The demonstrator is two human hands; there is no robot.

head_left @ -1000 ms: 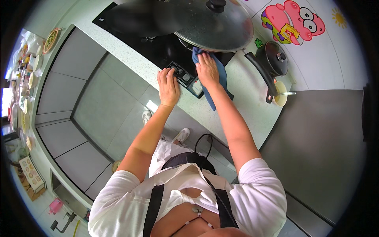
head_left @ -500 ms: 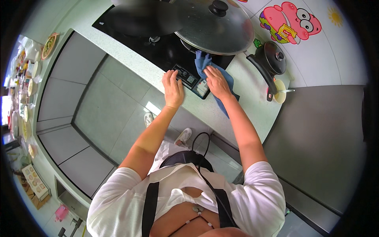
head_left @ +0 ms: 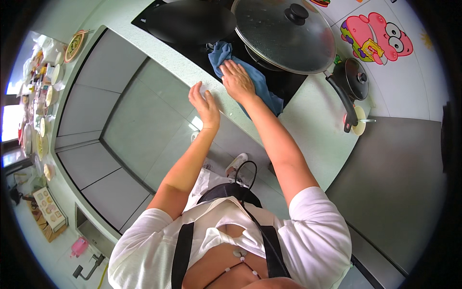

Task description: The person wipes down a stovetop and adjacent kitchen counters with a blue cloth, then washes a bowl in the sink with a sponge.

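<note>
My right hand (head_left: 237,80) lies flat, fingers spread, pressing on a blue cloth (head_left: 262,84) on the black stovetop (head_left: 288,86), just in front of a large pan with a glass lid (head_left: 284,34). My left hand (head_left: 205,102) rests open on the front edge of the pale countertop (head_left: 313,125), beside the cloth and apart from it. A second dark pan (head_left: 192,21) sits to the left on the stovetop.
A small black pot with a lid and long handle (head_left: 353,79) stands to the right on the counter, with a small pale dish (head_left: 358,126) by its handle. A cartoon sticker (head_left: 375,36) is on the wall. A side counter far left holds several plates (head_left: 43,96).
My right hand with the blue cloth has slid leftward across the stovetop. My left hand has come off the stove's front panel onto the counter edge further left.
</note>
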